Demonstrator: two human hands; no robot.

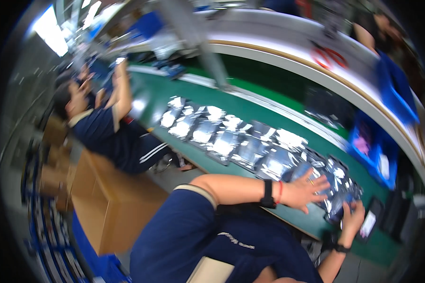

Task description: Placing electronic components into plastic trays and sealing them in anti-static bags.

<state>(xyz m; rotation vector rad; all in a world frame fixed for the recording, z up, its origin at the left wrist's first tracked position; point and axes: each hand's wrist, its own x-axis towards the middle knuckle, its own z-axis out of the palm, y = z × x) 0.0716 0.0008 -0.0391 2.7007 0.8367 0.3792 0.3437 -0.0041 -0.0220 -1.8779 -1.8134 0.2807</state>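
Note:
Shiny clear bags (224,141) with dark flat items inside lie in overlapping rows along the green table (151,101). My left hand (307,191) reaches across their right end, fingers spread, palm down over the bags. At the right end, my right hand (352,218) has its thumb and fingers on the edge of a bagged dark item (336,207). The exact kind of item inside the bags is too blurred to tell. Just right of that hand lies a dark flat object (370,219) with a white label.
Blue bins (375,158) stand at the right below a curved white shelf (269,30). Red-handled scissors or pliers (328,57) lie on the shelf. An open cardboard box (106,207) stands left of me, beside a seated co-worker (115,132). A grey post (198,42) rises behind the table.

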